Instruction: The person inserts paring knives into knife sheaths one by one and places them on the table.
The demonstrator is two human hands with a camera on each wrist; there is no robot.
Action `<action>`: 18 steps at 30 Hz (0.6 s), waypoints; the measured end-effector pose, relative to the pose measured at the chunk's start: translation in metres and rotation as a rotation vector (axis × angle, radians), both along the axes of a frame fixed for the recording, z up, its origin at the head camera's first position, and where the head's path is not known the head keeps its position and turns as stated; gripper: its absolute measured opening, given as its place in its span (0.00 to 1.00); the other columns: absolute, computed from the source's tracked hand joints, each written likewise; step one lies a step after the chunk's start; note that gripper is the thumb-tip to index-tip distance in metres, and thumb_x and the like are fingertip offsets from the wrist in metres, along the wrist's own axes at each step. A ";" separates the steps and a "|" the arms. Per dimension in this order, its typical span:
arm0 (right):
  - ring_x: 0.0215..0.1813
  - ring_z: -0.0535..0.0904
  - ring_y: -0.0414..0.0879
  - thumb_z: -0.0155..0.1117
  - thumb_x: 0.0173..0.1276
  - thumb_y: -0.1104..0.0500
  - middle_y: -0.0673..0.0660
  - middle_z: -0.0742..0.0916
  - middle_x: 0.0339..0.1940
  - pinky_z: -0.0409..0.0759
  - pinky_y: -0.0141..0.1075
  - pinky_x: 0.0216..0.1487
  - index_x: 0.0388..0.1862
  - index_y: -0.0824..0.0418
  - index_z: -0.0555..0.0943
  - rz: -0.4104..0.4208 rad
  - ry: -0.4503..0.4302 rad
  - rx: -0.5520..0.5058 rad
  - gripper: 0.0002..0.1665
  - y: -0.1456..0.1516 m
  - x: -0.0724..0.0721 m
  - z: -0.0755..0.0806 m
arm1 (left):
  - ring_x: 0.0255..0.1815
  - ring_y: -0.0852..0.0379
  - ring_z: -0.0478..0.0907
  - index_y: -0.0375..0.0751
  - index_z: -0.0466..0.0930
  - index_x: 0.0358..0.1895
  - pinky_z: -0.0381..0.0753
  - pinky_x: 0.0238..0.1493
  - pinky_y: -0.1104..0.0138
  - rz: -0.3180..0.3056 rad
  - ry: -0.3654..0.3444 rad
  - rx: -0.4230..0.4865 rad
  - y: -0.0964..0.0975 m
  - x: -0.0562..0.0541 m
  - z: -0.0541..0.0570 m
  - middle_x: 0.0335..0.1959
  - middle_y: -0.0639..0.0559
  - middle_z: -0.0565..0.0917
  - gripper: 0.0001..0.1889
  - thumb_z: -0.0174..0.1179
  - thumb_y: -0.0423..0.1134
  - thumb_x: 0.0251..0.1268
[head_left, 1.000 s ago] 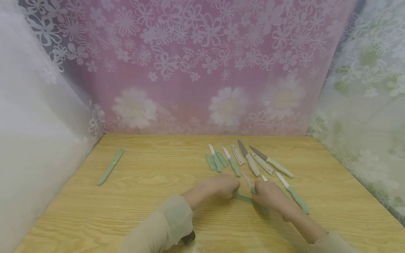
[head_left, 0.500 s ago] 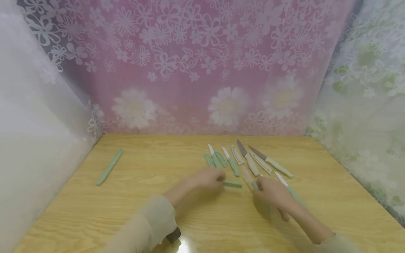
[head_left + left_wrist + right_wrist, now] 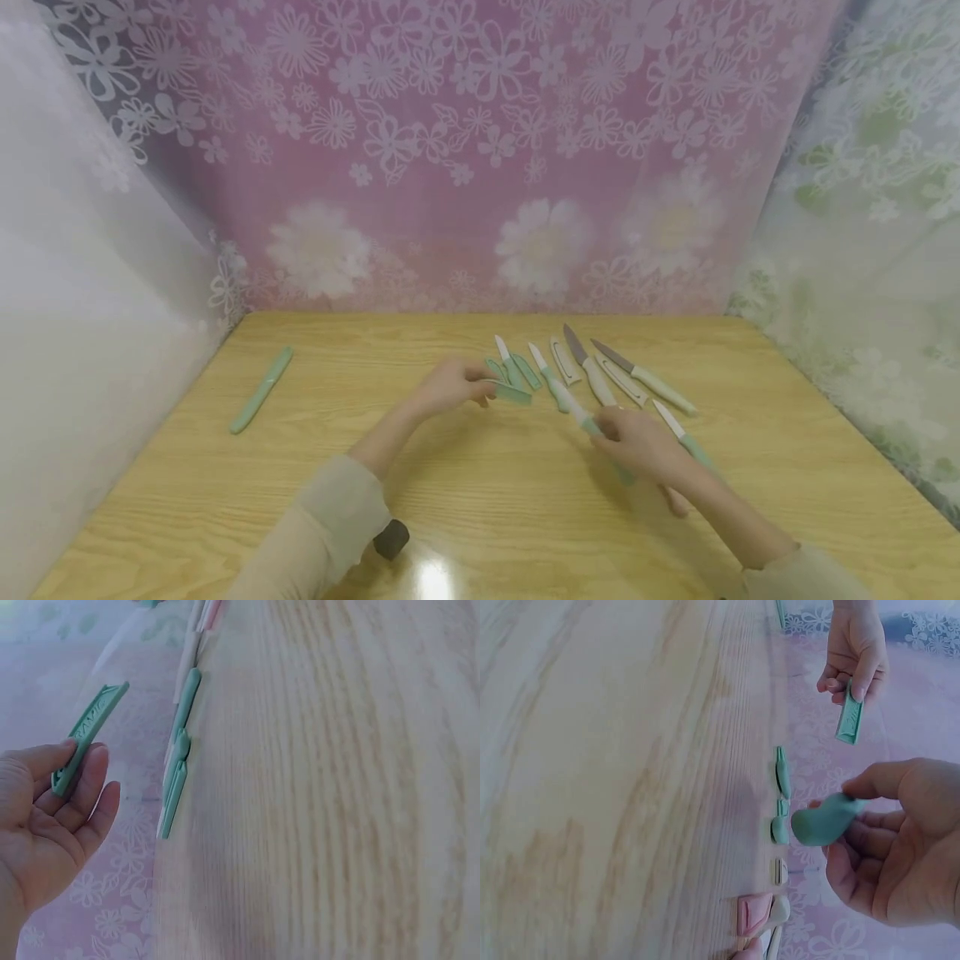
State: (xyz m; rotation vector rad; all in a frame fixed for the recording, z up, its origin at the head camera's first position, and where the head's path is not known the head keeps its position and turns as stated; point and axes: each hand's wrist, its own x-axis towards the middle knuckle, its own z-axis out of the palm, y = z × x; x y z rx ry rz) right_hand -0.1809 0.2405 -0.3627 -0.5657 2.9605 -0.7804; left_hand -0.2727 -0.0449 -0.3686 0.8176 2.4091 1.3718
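My left hand (image 3: 453, 385) pinches a green blade sheath (image 3: 512, 392) between thumb and fingers, above the table. Raised lettering shows on this sheath in the left wrist view. To its right, my right hand (image 3: 637, 442) grips a green-handled knife by its handle (image 3: 825, 823), off the table. The knife's white blade (image 3: 572, 403) points up and left, towards the sheath but apart from it. Behind the two hands lie a small green-handled knife (image 3: 512, 371) between green sheaths, and another green-handled knife (image 3: 552, 383).
Two cream-handled knives (image 3: 598, 383) with dark blades and cream sheaths (image 3: 621, 381) lie at the back right. Another green-handled knife (image 3: 697, 450) is partly behind my right hand. A sheathed green knife (image 3: 261, 392) lies far left. A pink piece (image 3: 754, 913) shows in the right wrist view.
My left hand has drawn away left and back with the green sheath, from beside the right hand. The right hand has lifted the green-handled knife, whose blade now shows more.
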 end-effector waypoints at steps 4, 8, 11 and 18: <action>0.30 0.78 0.46 0.57 0.67 0.61 0.51 0.82 0.28 0.80 0.40 0.32 0.34 0.61 0.76 0.074 -0.021 -0.037 0.05 -0.003 0.000 0.003 | 0.38 0.49 0.81 0.39 0.81 0.44 0.75 0.51 0.49 0.036 -0.057 0.106 -0.005 -0.001 0.003 0.38 0.50 0.83 0.10 0.56 0.39 0.65; 0.38 0.81 0.54 0.58 0.67 0.59 0.56 0.85 0.35 0.82 0.48 0.37 0.40 0.65 0.77 0.131 -0.029 -0.076 0.09 -0.007 0.001 0.004 | 0.41 0.43 0.79 0.35 0.80 0.45 0.76 0.50 0.49 0.052 -0.074 0.167 -0.008 -0.002 0.003 0.38 0.43 0.82 0.12 0.57 0.40 0.65; 0.43 0.81 0.57 0.57 0.68 0.57 0.58 0.85 0.39 0.81 0.52 0.41 0.45 0.66 0.77 0.149 -0.054 -0.103 0.13 -0.009 0.001 0.004 | 0.44 0.39 0.78 0.33 0.78 0.49 0.76 0.50 0.49 0.065 -0.086 0.187 -0.009 -0.001 0.002 0.41 0.40 0.82 0.16 0.58 0.41 0.64; 0.42 0.82 0.54 0.57 0.68 0.59 0.59 0.86 0.38 0.81 0.51 0.42 0.44 0.66 0.77 0.190 -0.085 -0.118 0.12 -0.011 -0.002 -0.002 | 0.40 0.47 0.78 0.32 0.78 0.48 0.79 0.46 0.59 0.088 -0.087 0.204 -0.009 -0.001 -0.001 0.36 0.47 0.82 0.16 0.58 0.40 0.63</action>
